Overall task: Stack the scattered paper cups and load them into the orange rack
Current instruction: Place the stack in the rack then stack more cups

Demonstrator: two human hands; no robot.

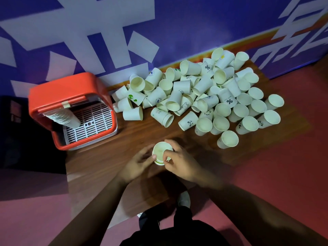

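Short nested cup stack (162, 151) sits over the table (99, 162), near side. Right hand (179, 161): fingers curled round the stack, covering its lower part. Left hand (139, 163) is motion-blurred and its grip is unreadable. A cup column (65, 119) in the orange rack (71, 84) is half hidden.

Both forearms bare, reaching forward from bottom of view, converging near centre. Left hand (140, 162) palm turned inward, thumb tip against left wall of nested paper cups (162, 150), fingers curved round far-left side, blurred. Right hand (180, 163) wraps right side, fingers curled past far rim, thumb and forefinger pinching near edge. Hands apart, not touching.
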